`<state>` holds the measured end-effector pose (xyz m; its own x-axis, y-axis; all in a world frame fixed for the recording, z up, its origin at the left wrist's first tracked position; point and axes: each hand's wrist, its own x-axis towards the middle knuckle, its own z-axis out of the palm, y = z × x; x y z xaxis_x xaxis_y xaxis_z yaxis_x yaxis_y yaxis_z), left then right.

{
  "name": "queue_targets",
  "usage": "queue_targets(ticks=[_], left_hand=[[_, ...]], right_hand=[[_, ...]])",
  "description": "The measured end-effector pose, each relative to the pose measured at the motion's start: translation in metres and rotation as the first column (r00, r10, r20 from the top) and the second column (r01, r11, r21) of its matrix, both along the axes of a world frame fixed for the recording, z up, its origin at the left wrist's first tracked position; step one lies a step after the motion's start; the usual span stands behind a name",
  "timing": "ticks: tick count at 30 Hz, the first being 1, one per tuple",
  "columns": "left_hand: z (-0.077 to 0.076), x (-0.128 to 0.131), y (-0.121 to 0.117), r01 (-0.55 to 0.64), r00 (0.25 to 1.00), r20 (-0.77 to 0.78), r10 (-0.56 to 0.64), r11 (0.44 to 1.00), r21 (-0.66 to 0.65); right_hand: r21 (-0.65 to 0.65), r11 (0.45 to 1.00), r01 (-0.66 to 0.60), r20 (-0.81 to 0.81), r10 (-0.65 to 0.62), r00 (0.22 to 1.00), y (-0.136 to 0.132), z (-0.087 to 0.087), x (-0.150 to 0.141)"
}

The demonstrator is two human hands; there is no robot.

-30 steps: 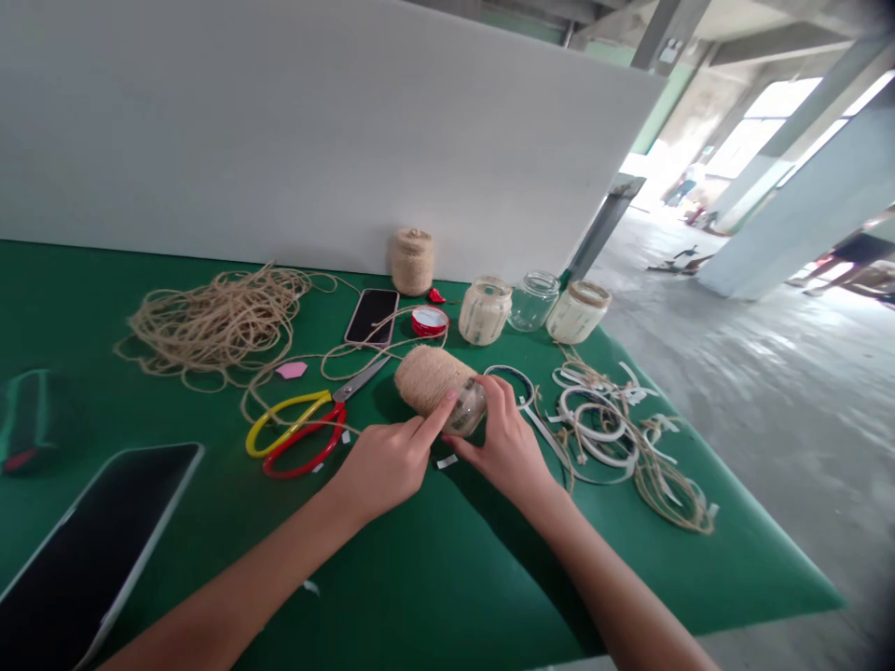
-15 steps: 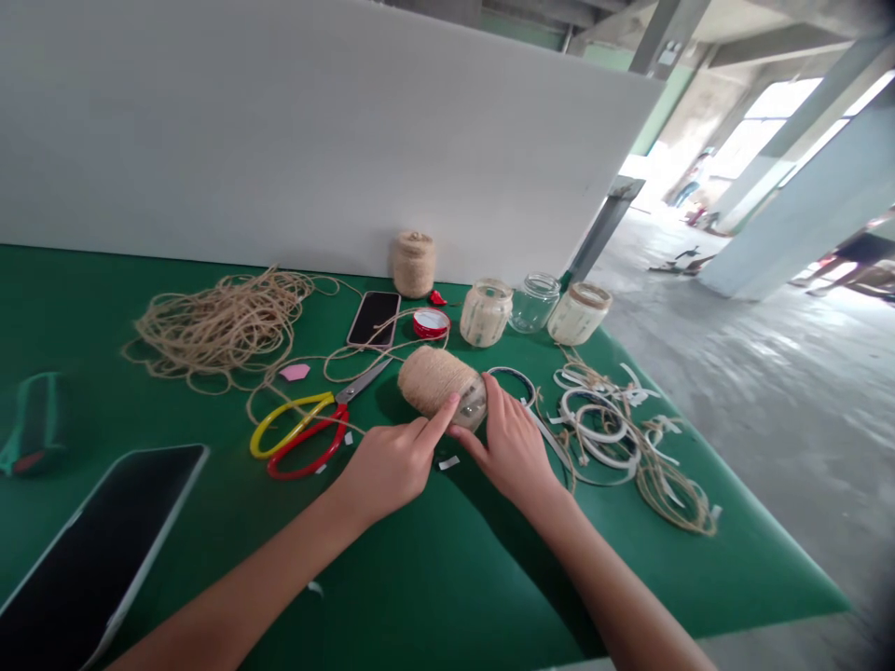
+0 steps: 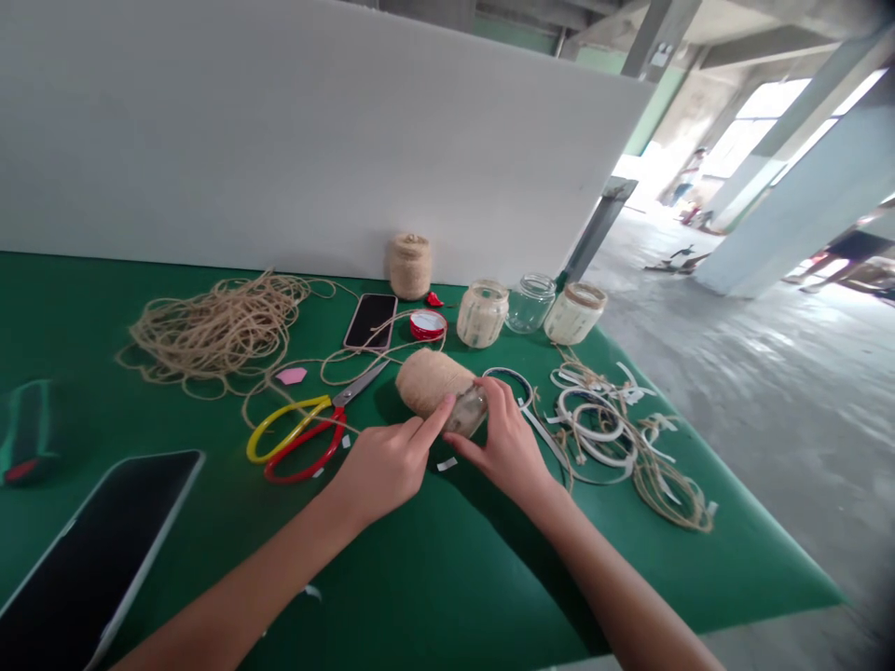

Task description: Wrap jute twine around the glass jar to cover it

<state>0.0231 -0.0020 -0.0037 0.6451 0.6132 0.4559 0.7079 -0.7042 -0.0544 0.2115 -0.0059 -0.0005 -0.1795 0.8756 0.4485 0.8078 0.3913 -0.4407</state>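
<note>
Twine-wrapped jar (image 3: 428, 382) held on its side at 12 o'clock, between hands; most of glass covered, bare glass end (image 3: 467, 412) left at 3 o'clock; right hand (image 3: 507, 447) fingers clamped on bare end; left hand (image 3: 381, 471) index extended, touching jar's underside.

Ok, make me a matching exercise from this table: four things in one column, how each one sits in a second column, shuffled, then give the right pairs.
Things:
1. twine-wrapped glass jar
2. scissors
3. smartphone
4. bare glass jar

States:
A. Upright, with no twine on it
B. Flat, with a twine strand across it
C. On its side, between the left hand and right hand
D. Flat, with its handles apart

Pairs: 1-C, 2-D, 3-B, 4-A
</note>
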Motion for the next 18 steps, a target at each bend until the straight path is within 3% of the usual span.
queue_targets(ticks=[5, 10, 18], left_hand=[[-0.0030, 0.0010, -0.0007, 0.019, 1.000, 0.005, -0.019, 0.999, -0.030], [-0.0052, 0.0018, -0.0006, 0.001, 1.000, 0.007, -0.001, 0.999, -0.036], [-0.0067, 0.0029, -0.0013, 0.028, 0.999, 0.023, -0.027, 0.999, -0.045]], right_hand=[[-0.037, 0.998, 0.052, 0.044, -0.050, 0.998, -0.0001, -0.0004, 0.0007], [0.052, 0.996, 0.071, 0.070, -0.074, 0.995, -0.0012, -0.0015, -0.0003], [-0.002, 0.998, -0.060, 0.035, 0.060, 0.998, -0.0035, 0.0056, -0.0019]])
